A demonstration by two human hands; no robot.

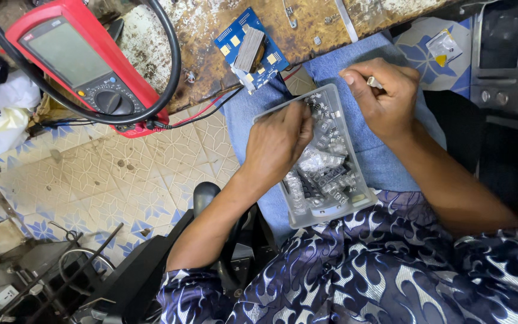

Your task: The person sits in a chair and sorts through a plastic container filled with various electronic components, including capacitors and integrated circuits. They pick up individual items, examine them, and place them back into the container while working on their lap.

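Observation:
A clear plastic box [355,203] rests on my lap, filled with several small packets of electronic parts [325,171]. My left hand [277,144] reaches into the box, fingers curled among the packets near its far end. My right hand [382,96] hovers over the box's far right corner, pinching a small silvery part [374,82] between thumb and fingers. What the left fingers hold is hidden.
A red multimeter [82,60] with a black looped cable lies on the worn bench edge at upper left. A blue circuit board [252,49] sits on the bench ahead. A grey appliance [508,54] stands at right. Patterned floor tiles [109,180] and black equipment lie to my left.

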